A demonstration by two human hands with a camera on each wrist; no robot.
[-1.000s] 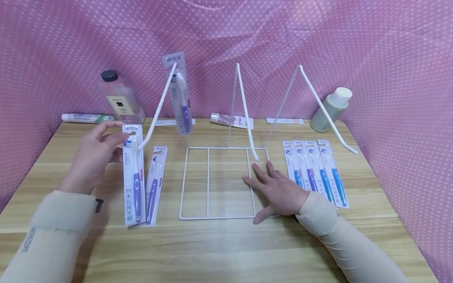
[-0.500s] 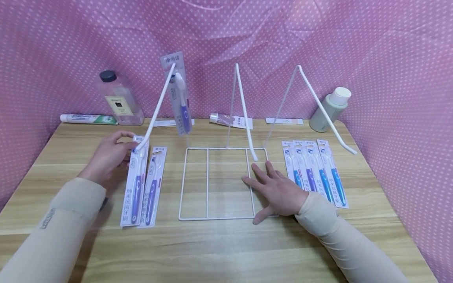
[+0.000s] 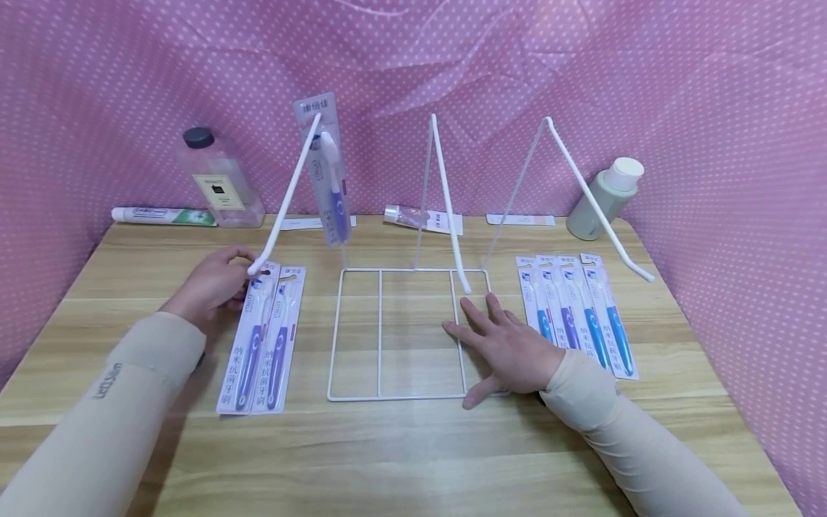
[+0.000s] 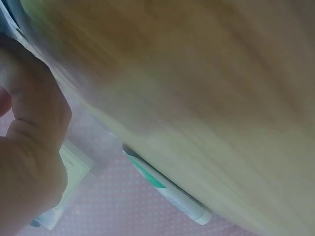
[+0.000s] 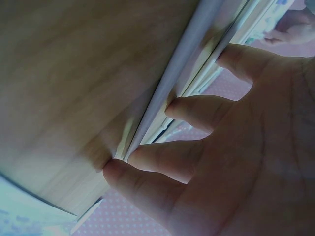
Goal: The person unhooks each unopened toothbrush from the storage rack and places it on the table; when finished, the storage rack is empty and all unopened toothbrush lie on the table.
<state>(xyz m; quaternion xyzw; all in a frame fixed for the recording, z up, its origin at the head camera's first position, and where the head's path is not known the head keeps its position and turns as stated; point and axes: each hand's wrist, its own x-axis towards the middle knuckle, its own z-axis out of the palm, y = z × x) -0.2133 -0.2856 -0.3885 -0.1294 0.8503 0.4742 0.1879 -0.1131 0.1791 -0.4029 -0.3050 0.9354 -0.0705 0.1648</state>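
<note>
From the head camera, the left hand (image 3: 209, 291) sits at about nine o'clock on the worktop (image 3: 413, 445), fingers curled round the top end of a purple packaged toothbrush (image 3: 248, 341). That card lies flat, long axis running from twelve o'clock down to six, with a second purple pack (image 3: 279, 337) just beside it on the three o'clock side. The lower tip of the wire rack's left hook (image 3: 284, 197) hovers right over the pinched end, so the left hand is plainly the nearer one. The right hand (image 3: 507, 352) lies flat and spread, pressing the white wire rack base (image 3: 394, 334) at its three o'clock edge; four blue packs (image 3: 578, 312) lie further toward three o'clock.

Left wrist view: blurred, a curled left hand (image 4: 29, 147) and a toothpaste tube (image 4: 165, 189) by the pink backdrop; the grip itself cannot be told here.

Right wrist view: the straight fingers (image 5: 197, 110) bear down on a white wire (image 5: 170, 91).
</note>
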